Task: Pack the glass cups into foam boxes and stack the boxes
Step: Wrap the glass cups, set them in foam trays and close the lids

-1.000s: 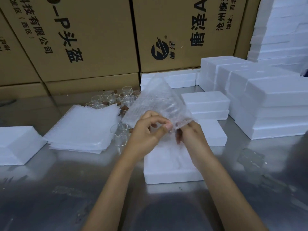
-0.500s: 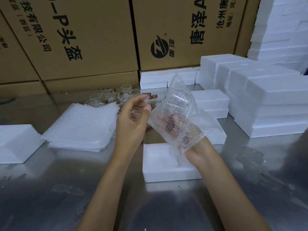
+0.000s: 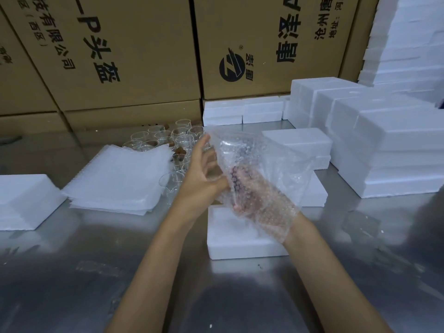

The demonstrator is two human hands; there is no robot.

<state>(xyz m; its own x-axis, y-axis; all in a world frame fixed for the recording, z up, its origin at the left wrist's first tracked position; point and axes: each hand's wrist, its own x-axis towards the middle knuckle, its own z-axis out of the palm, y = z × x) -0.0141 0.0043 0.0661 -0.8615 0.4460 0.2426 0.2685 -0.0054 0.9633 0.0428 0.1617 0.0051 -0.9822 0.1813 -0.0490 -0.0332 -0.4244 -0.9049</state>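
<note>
Item: bubble-wrap bag (image 3: 259, 169), light, limp; my right hand (image 3: 254, 200) sits inside, grip unreadable; left hand (image 3: 201, 179) open; I'd pinch its mouth.

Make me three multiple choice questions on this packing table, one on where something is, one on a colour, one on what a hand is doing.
1. Where is the stack of bubble sheets?
A. left of the cups
B. on the cartons
C. right of the foam boxes

2. What colour are the foam boxes?
A. brown
B. white
C. blue

3. Where is the right hand?
A. flat on the table
B. inside a bubble bag
C. holding a carton

Answers: 1 A, the sheets lie left of the cups. 2 B, all foam is white. 3 B, the hand shows through the bag.
</note>
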